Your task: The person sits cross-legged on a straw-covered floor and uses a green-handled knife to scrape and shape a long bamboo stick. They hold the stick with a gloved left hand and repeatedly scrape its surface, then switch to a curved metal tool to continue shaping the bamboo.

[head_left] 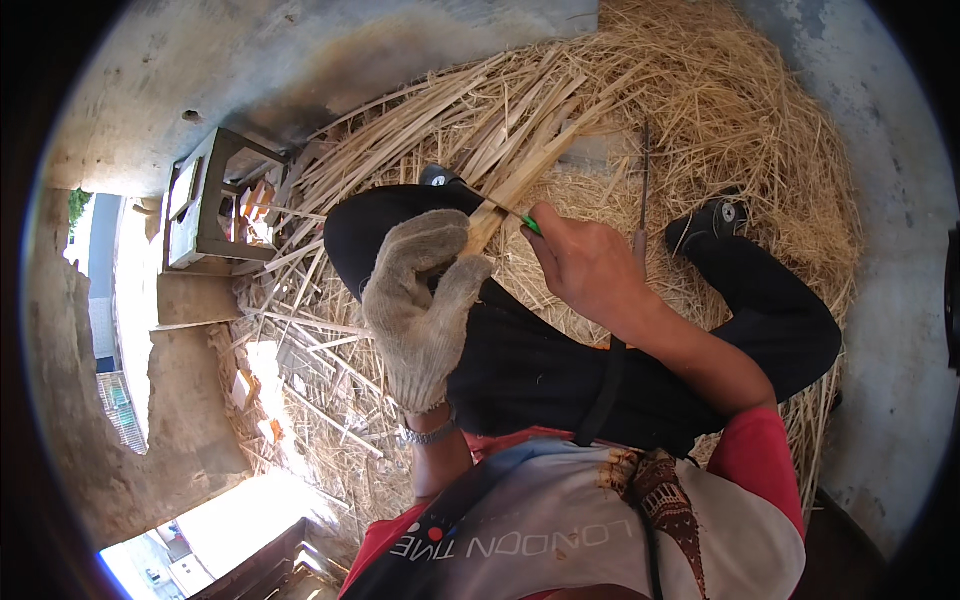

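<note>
My left hand (pixel 425 305), in a grey knitted glove, is closed around the near end of a pale split bamboo strip (pixel 545 157). The strip slants away over my right-crossing dark trouser leg toward the heap. My bare right hand (pixel 590 262) grips a knife (pixel 531 225) by its green handle, its fingers wrapped round it. The knife's thin blade lies across the strip, close to the gloved fingertips. Beyond my right hand is a long, narrow dark blade (pixel 645 170) with a brownish handle, apart from my fingers.
A pile of fine shavings (pixel 720 110) spreads at the far right. Long split strips (pixel 400 140) lie at the far left. A wooden frame like an upturned stool (pixel 215 215) stands against the left wall. My legs (pixel 560 365) are bent on the littered floor, near the right wall (pixel 905 330).
</note>
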Available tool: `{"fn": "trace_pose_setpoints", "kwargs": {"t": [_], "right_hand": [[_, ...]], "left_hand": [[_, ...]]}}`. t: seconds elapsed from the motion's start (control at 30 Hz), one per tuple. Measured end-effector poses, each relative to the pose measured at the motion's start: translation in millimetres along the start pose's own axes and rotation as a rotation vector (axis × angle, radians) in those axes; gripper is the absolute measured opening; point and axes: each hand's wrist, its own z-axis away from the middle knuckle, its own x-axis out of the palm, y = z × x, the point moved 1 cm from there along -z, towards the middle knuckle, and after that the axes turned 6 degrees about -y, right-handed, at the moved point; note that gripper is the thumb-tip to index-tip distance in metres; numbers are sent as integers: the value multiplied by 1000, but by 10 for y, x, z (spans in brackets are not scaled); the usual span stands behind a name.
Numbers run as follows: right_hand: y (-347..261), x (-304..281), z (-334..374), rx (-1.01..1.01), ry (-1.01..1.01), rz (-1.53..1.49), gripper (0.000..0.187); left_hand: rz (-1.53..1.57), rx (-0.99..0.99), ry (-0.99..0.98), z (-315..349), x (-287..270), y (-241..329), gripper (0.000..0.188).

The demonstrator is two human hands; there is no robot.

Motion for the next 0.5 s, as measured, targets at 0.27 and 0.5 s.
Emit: {"fn": "trace_pose_setpoints", "kwargs": {"t": [0.27, 0.5], "right_hand": [[537, 162, -151, 214, -60, 131, 14], [463, 261, -142, -21, 113, 181, 10]], "left_hand": [[-25, -26, -17, 59, -91, -54, 27], [-99, 110, -26, 25, -79, -68, 26]]}}
